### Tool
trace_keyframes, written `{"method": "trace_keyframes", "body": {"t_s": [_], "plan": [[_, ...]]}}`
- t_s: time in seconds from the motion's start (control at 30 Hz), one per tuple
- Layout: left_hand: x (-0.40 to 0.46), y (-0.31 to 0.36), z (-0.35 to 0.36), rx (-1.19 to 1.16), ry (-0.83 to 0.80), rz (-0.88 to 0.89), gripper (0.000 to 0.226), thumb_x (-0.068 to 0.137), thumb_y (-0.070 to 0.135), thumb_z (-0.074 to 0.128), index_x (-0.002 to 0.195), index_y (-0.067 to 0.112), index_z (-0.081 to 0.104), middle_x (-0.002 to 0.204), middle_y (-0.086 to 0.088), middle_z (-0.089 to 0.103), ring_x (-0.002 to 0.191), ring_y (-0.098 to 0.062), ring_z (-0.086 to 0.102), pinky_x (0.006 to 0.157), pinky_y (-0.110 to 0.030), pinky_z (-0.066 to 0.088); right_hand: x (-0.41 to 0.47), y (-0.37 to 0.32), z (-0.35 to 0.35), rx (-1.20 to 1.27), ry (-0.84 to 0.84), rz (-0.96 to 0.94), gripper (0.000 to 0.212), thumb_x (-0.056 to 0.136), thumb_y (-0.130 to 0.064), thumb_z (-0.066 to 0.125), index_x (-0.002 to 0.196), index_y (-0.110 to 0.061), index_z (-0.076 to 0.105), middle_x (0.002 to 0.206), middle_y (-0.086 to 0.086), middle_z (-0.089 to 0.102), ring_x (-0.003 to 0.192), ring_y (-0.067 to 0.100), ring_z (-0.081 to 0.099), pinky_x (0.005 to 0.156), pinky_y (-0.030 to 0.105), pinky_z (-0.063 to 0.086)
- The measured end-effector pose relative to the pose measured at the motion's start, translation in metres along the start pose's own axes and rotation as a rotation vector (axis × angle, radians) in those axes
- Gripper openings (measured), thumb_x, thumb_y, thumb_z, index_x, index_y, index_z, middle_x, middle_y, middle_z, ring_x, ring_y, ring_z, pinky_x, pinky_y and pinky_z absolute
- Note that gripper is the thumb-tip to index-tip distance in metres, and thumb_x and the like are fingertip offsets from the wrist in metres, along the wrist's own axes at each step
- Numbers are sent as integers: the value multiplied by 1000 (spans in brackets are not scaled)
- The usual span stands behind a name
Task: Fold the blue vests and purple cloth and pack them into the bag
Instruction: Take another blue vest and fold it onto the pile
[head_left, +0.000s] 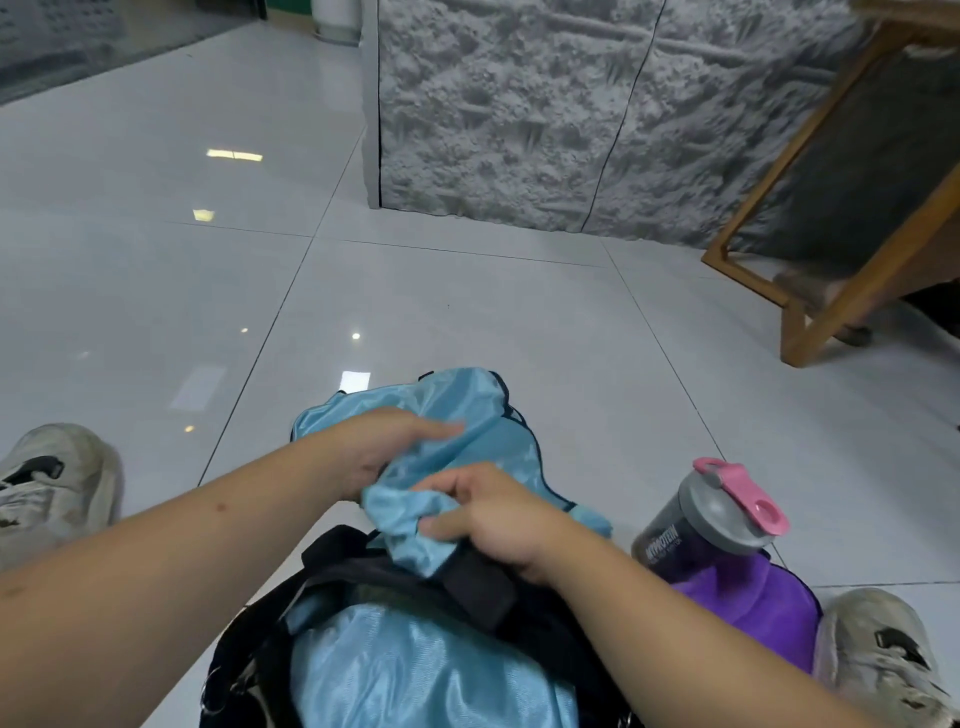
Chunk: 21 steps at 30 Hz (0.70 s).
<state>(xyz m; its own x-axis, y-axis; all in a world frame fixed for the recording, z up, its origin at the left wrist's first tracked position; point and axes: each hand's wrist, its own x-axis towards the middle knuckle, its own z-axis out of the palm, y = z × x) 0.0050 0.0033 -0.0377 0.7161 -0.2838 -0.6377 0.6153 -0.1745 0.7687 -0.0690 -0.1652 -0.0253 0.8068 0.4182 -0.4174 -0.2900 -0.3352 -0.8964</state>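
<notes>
Left hand (387, 447): forearm enters from the lower left and reaches forward over the black bag (545, 618). The fingers extend forward along the upper fold of a blue vest (467, 410), while the lower part of the hand closes on the bunched fabric.

Right hand (493, 514): forearm enters from the lower right, wrist angled inward. The fingers curl around a gathered wad of the same vest, held directly above the bag opening and its black strap (478, 577).

The far end of this vest trails onto the white tiled floor (467, 291) beyond the bag. A second blue vest (415, 670) already lies inside the bag (glossy fabric, filling the visible opening).

The purple cloth (753, 603) lies on the floor to the right of the bag, not yet packed. A shaker bottle (711, 525) with a grey lid and pink flip cap rests on it, tilted; its dark body reads "MYPROTEIN". One worn grey sneaker (57, 483) shows at each side.
</notes>
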Motion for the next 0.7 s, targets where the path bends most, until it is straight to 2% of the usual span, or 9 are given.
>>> {"method": "trace_keyframes", "body": {"t_s": [0.1, 0.2, 0.27, 0.37, 0.47, 0.5, 0.57, 0.63, 0.7], "plan": [[2, -5, 4, 246, 227, 122, 22, 71, -12, 66, 92, -4, 68, 83, -15, 66, 74, -27, 63, 66, -35, 53, 0, 7, 5, 75, -63, 9, 18, 89, -13, 75, 103, -24, 79, 103, 3, 77, 94, 16, 70, 97, 33, 55], [3, -5, -3, 58, 210, 98, 29, 60, -15, 49, 83, 2, 58, 88, -16, 53, 77, -30, 53, 63, -35, 47, 7, 17, -5, 281, 234, 152, 30, 95, -40, 71, 112, -16, 74, 99, 3, 74, 84, 17, 72, 77, 32, 58], [-3, -9, -5, 31, 28, 51, 48, 59, -16, 43, 98, 1, 65, 94, -22, 61, 85, -39, 63, 71, -41, 55, 14, 28, -15, 352, 492, 271, 37, 103, -43, 60, 122, -11, 65, 101, 5, 69, 83, 21, 73, 66, 33, 60], [-11, -18, -1, 196, -244, 24, 65, 58, -19, 42, 106, 9, 76, 103, -22, 71, 100, -40, 68, 87, -49, 55, 24, 44, -28, 441, 668, 285, 53, 92, -58, 65, 120, -13, 62, 118, 9, 71, 99, 32, 74, 77, 46, 66], [-23, -16, 18, 536, -402, 44, 49, 67, -21, 44, 95, 5, 74, 77, -6, 67, 73, -24, 60, 62, -29, 48, 28, 43, -32, 387, 693, 290, 82, 69, -74, 78, 128, -21, 59, 126, 0, 68, 114, 29, 68, 99, 53, 58], [-29, -13, 26, 669, -435, 56, 45, 70, -18, 46, 92, 9, 74, 69, -1, 62, 64, -19, 55, 56, -25, 43, 29, 43, -33, 367, 668, 301, 84, 63, -71, 84, 124, -16, 64, 120, 2, 73, 109, 29, 71, 98, 53, 59], [-36, -10, 34, 832, -512, 55, 37, 78, -8, 57, 101, 12, 77, 73, -2, 62, 64, -17, 53, 57, -26, 43, 28, 39, -33, 316, 600, 353, 54, 72, -40, 90, 111, -7, 72, 100, 11, 79, 92, 33, 77, 89, 52, 63], [-36, -8, 27, 773, -562, 26, 27, 87, 18, 71, 113, 16, 78, 92, -1, 72, 82, -16, 63, 76, -29, 51, 26, 38, -33, 259, 569, 384, 34, 73, -10, 83, 104, -2, 75, 93, 16, 80, 88, 36, 78, 86, 54, 63], [-32, -7, 17, 629, -403, 51, 36, 87, 54, 73, 108, 25, 81, 100, 3, 75, 89, -14, 65, 83, -29, 50, 22, 39, -34, 299, 533, 326, 30, 71, 0, 74, 102, -1, 76, 93, 19, 79, 90, 39, 77, 88, 57, 62]]}}
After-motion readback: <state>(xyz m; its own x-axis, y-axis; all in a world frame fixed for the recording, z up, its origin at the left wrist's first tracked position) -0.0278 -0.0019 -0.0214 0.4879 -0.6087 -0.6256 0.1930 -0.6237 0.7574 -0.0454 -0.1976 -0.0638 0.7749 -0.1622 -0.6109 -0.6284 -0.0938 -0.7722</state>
